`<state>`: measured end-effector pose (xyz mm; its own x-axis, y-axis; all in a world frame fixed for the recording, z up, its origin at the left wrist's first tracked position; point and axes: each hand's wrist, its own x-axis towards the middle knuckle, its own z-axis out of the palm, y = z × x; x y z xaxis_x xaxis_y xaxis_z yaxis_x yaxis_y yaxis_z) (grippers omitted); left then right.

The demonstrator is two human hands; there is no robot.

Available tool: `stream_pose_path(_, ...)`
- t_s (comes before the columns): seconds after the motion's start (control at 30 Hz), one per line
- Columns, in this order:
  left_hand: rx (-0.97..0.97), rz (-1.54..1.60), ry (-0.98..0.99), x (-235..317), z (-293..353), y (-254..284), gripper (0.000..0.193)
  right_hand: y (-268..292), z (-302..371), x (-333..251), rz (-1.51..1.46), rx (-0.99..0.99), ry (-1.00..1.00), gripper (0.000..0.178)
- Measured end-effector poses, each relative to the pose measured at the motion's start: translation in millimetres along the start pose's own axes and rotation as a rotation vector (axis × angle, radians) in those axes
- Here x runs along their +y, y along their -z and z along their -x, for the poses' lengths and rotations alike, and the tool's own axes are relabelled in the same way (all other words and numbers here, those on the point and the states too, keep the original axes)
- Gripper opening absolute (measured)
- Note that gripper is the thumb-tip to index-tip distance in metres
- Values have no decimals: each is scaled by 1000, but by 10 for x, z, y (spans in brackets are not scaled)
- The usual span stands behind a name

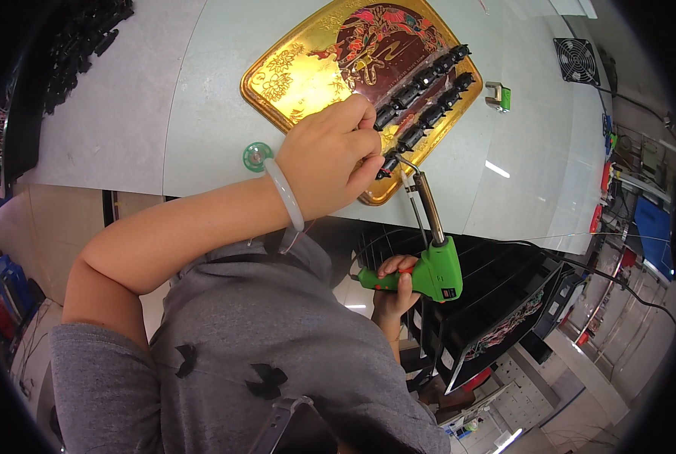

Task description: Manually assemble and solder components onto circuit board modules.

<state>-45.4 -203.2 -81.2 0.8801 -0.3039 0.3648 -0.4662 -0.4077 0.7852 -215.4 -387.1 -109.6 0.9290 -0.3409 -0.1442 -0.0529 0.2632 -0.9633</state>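
Observation:
My right hand (395,296) is wrapped round the handle of a green soldering gun (442,271), held over the table's near edge. Its bent metal tip reaches the near end of a row of small black parts (411,138), apparently at the nearest one. A thin feed tube runs beside the barrel. My left hand (332,157), with a pale bangle (286,198) on the wrist, is closed beside the same part. Whatever its fingertips pinch is hidden. Two rows of these black parts lie on a gold decorated tray (289,72) with a dark red picture.
A green round spool (258,157) lies left of the tray, and a small green-and-metal piece (498,97) to its right. More black parts (80,57) are heaped at the far left. A black fan (576,60) stands far right. Black bins (497,318) with wires sit below the table.

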Motion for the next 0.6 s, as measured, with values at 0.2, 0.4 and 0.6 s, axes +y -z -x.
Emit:
stream_pose_path(0.2,-6,1,9,-1,2,-1,8,6,8,-26,-35,23,-31,22)
stream_pose_path(0.4,21,19,0,-7,2,-19,12,11,24,-99,-32,52,-24,33)
stream_pose_path(0.6,41,11,-19,-10,7,-13,12,-15,40,-149,5,72,-35,38)
